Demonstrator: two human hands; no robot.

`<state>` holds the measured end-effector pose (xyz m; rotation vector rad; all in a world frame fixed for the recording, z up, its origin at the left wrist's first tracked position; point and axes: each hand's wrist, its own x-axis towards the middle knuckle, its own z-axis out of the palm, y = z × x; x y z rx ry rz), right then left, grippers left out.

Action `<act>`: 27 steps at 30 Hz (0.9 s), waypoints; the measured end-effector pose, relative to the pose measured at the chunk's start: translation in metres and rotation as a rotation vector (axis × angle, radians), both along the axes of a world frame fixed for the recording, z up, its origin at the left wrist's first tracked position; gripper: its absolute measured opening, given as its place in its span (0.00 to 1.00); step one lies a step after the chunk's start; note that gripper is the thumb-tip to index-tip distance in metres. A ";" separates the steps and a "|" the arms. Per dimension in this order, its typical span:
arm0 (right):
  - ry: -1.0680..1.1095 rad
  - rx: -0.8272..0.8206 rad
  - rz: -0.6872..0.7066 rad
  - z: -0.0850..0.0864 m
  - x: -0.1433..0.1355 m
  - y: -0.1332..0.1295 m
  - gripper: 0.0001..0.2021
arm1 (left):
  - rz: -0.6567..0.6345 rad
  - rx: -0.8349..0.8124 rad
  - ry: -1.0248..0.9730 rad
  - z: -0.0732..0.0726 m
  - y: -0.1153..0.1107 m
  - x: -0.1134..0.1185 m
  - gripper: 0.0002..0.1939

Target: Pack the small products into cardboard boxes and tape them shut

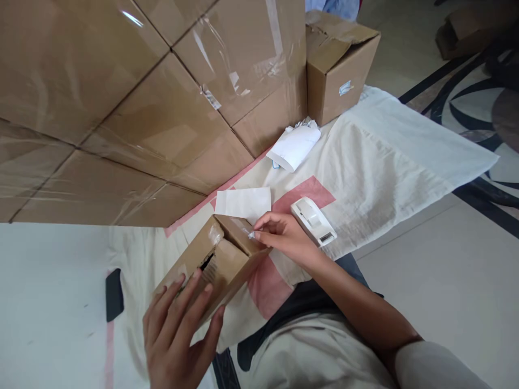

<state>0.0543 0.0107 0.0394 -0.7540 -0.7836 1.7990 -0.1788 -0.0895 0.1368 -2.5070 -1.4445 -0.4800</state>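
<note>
A small cardboard box [231, 258] lies on the cloth in front of me, with clear tape across its flap. My left hand [180, 329] is over its near-left part, fingers spread. A narrow dark mark or object [207, 262] shows by those fingertips; I cannot tell whether it is a pen or a gap. At the box's far right end, thumb and fingertips of my right hand [279, 235] pinch a small whitish piece of tape [252, 235]. Just right of that hand sits a white tape dispenser [313, 220]. A white paper slip [243, 202] lies beyond the box.
Stacked, taped cartons [162, 113] form a wall at the left and back. Another carton [340, 70] stands behind, near a folded white paper bundle [295, 145]. A black phone-like object [114, 294] lies left on the cloth [377, 156], which covers the floor.
</note>
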 end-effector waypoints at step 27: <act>-0.538 0.551 -0.223 0.045 0.027 -0.078 0.06 | -0.149 -0.117 -0.205 0.007 0.021 0.063 0.04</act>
